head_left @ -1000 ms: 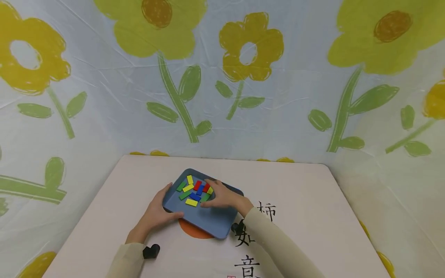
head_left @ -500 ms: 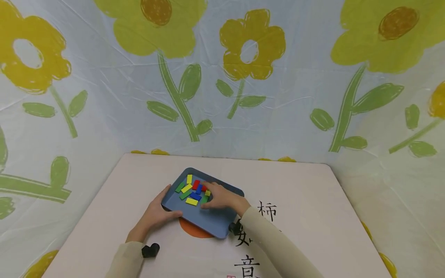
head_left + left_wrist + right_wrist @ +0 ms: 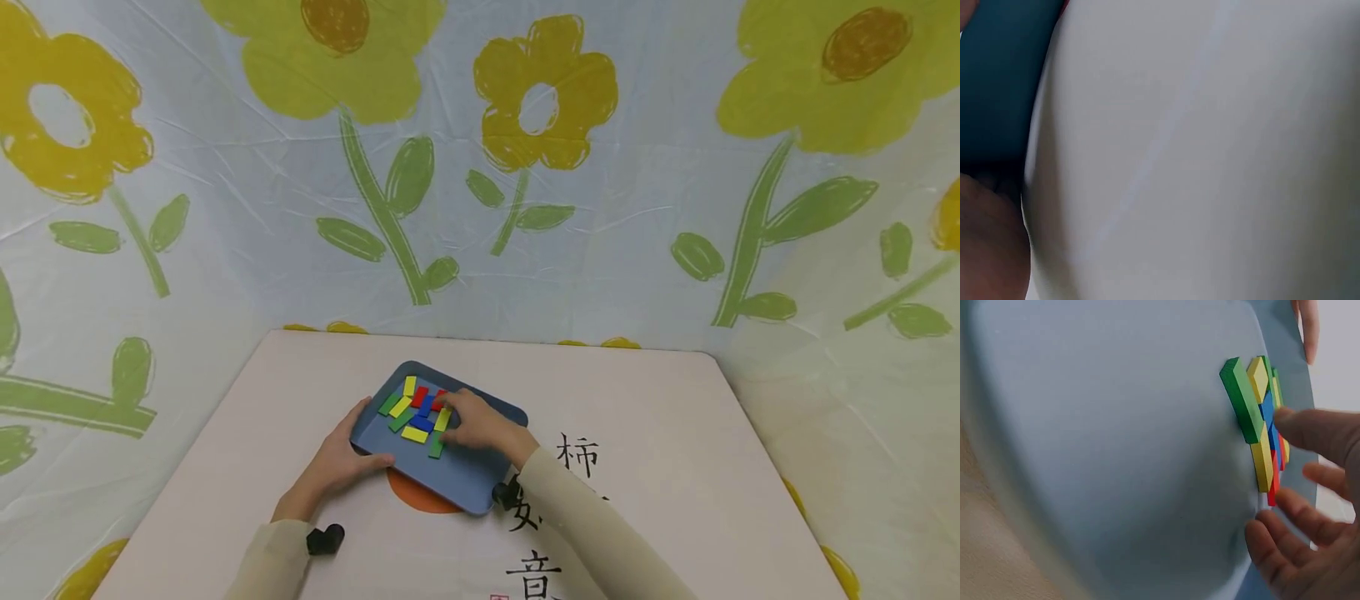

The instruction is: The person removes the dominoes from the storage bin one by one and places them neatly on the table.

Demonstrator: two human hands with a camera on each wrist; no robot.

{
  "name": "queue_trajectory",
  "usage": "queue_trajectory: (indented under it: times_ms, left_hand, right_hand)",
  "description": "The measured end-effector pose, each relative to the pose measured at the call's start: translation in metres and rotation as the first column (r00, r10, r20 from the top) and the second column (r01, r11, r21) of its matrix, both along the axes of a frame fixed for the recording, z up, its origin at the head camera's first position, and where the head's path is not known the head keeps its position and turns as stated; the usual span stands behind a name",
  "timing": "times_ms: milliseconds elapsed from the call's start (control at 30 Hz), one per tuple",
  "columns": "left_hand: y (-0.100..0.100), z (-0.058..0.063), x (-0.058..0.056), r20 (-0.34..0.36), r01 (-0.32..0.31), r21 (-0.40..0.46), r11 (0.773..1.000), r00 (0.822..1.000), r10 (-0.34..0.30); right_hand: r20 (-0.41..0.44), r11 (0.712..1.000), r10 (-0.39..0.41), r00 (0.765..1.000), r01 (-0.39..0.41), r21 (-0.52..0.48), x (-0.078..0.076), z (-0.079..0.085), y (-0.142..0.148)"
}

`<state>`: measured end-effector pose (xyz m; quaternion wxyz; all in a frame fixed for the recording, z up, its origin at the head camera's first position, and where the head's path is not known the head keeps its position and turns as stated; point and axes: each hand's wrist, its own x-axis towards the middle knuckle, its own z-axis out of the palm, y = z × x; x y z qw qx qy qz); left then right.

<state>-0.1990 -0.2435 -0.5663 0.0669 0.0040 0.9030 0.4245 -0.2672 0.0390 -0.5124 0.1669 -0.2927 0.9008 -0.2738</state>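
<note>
A blue-grey tray [image 3: 457, 479] lies tilted across the table, and flat wooden blocks in yellow, green, red and blue lie grouped in its far left part. My left hand [image 3: 337, 457] holds the tray's left corner, fingers along the outer side and thumb at the near rim. Over the group's right edge hovers my right hand [image 3: 480, 427], fingers spread and slightly bent. Its thumb is by the green block [image 3: 1242, 403] and the blue blocks [image 3: 1269, 415]; its fingertips are at a red block [image 3: 1274, 487], beyond a yellow block [image 3: 1261, 462]. Nothing is pinched.
The pale table mat [image 3: 660, 467] carries black characters [image 3: 534, 567] and an orange printed shape [image 3: 420, 493] partly under the tray. Flower-printed cloth [image 3: 615, 250] encloses the table behind and at the sides. Black devices [image 3: 325, 540] are strapped at both wrists.
The green and yellow blocks by my right thumb have turned and come out further from under the hand. Several blocks sit slightly further left. My left hand stays at the tray corner.
</note>
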Motion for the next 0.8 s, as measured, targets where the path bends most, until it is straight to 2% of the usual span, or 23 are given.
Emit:
queue_trajectory:
  times_ms: [100, 167, 400, 633, 800]
  left_hand:
    - [0.001, 0.0, 0.0, 0.0, -0.008, 0.005, 1.0, 1.0, 0.008]
    - [0.001, 0.0, 0.001, 0.003, -0.012, 0.004, 1.0, 1.0, 0.012]
    - [0.003, 0.003, 0.001, 0.004, -0.014, 0.002, 1.0, 1.0, 0.014]
    - [0.003, 0.002, 0.003, 0.007, -0.008, -0.003, 1.0, 1.0, 0.008]
    - [0.003, 0.001, 0.003, 0.002, -0.013, 0.008, 1.0, 1.0, 0.013]
  right_hand:
    - [0.001, 0.999, -0.052, 0.999, 0.052, 0.005, -0.002, -0.002, 0.001]
    - [-0.003, 0.998, -0.056, 0.998, 0.056, 0.012, -0.004, -0.002, 0.001]
    - [-0.034, 0.999, 0.04, 0.999, -0.039, 0.027, -0.008, 0.001, -0.001]
    - [-0.028, 0.993, 0.048, 0.998, -0.045, 0.105, -0.014, -0.001, -0.003]
    - [-0.043, 0.992, 0.058, 0.997, -0.052, 0.111, -0.016, -0.001, -0.002]
